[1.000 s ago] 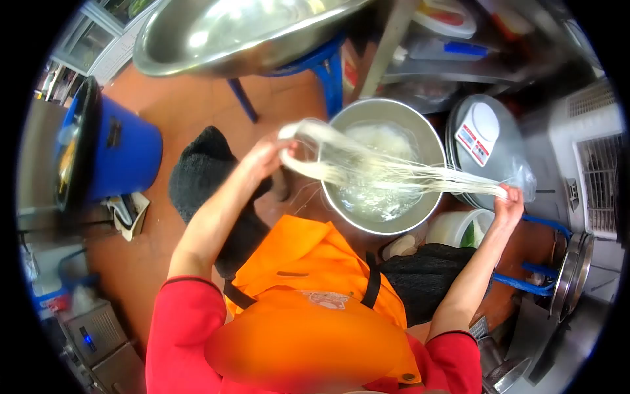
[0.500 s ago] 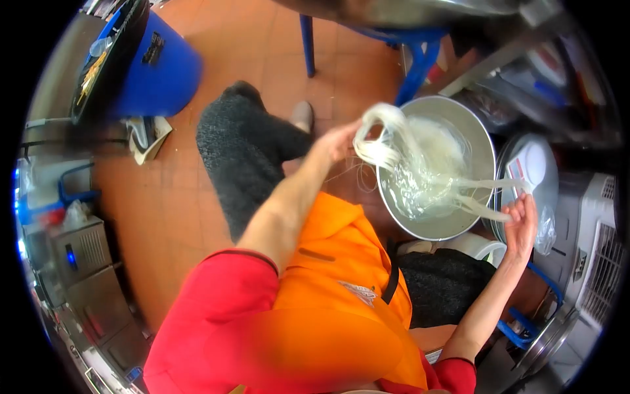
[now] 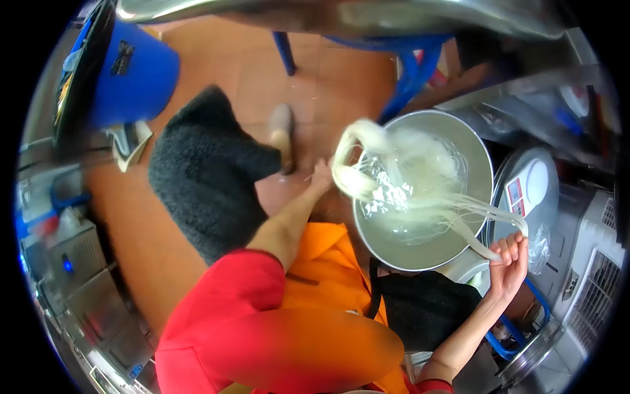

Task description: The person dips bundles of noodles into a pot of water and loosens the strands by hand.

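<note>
Long white noodles (image 3: 423,161) trail through water in a large metal pot (image 3: 487,151) in front of me. At the left rim, my left hand (image 3: 321,175) is closed on a thick looped end of the noodles; its fingers are partly hidden. Beyond the opposite side of the pot, my right hand (image 3: 510,261) has its fingers curled round the other end, a thinner loop. The strands stretch between both hands, with their middle lying in the water.
A digital scale (image 3: 525,187) on a round lid stands right of the pot. A blue bin (image 3: 134,75) is at the upper left. Over the top edge hangs a curved metal surface (image 3: 341,14) above blue legs. A white bucket (image 3: 469,272) sits below the pot.
Both hands have come lower in view, the left also further left, and the noodles are spread wider. The view has shifted, showing more of the metal surface at the top.
</note>
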Demonstrator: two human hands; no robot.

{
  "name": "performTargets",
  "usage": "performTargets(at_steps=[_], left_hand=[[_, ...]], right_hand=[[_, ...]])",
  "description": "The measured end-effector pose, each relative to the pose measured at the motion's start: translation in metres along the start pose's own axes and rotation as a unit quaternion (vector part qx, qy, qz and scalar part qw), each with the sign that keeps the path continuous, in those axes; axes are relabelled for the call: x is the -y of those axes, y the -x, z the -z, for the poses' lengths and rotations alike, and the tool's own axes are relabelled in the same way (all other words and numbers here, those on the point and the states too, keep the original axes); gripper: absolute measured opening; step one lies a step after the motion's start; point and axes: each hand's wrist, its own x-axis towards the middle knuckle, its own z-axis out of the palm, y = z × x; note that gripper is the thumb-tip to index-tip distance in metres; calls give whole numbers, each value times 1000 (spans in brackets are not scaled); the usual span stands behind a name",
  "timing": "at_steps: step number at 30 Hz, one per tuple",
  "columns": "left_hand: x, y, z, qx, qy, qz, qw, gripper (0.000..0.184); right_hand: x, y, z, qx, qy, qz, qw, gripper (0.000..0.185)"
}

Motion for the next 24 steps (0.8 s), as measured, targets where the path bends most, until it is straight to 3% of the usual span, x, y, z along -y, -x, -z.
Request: performTargets(at_steps=[5,16,24], left_hand=[[-30,-31,-23,54,-95,-100,989,49],[24,-5,3,132,-200,-141,961,51],[22,-5,1,146,-209,-215,943,53]], right_hand=[[-2,8,2,-39,9,22,999,18],[-1,9,-7,-45,109,33,992,18],[-2,6,-5,-34,134,35,990,18]])
